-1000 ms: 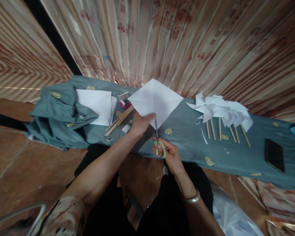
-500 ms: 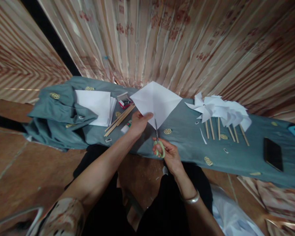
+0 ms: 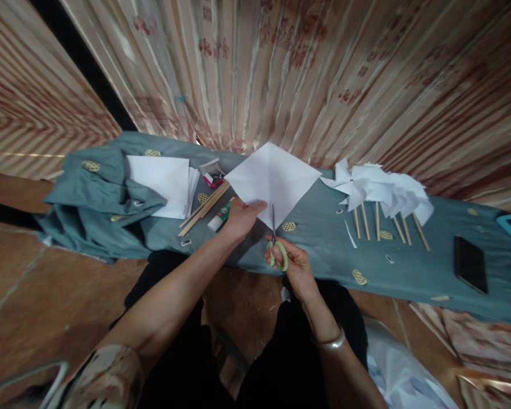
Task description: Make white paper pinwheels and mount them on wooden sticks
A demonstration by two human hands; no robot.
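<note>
A creased white sheet of paper [image 3: 276, 176] is held up like a diamond over the cloth. My left hand [image 3: 243, 216] pinches its lower left edge, thumb on top. In my right hand [image 3: 289, 258] is a pair of scissors [image 3: 280, 255] with pale green handles, fingers through the loops. The blades point away from me and lie at the sheet's near corner, along the centre crease. Beside my left hand lies a white and green tube [image 3: 220, 216], partly covered by the hand.
To the left are a stack of white paper [image 3: 159, 182], wooden sticks [image 3: 204, 209] and a small open red box [image 3: 213, 175]. Several paper pinwheels [image 3: 378, 184] on sticks lie to the right, with a paper strip [image 3: 350, 234] and a phone [image 3: 469, 264]. A patterned curtain [image 3: 247, 74] hangs behind.
The paper has shifted slightly right and nearer, with both hands staying on their things. The scissors remain at its near corner. More of the tube shows beside my left hand.
</note>
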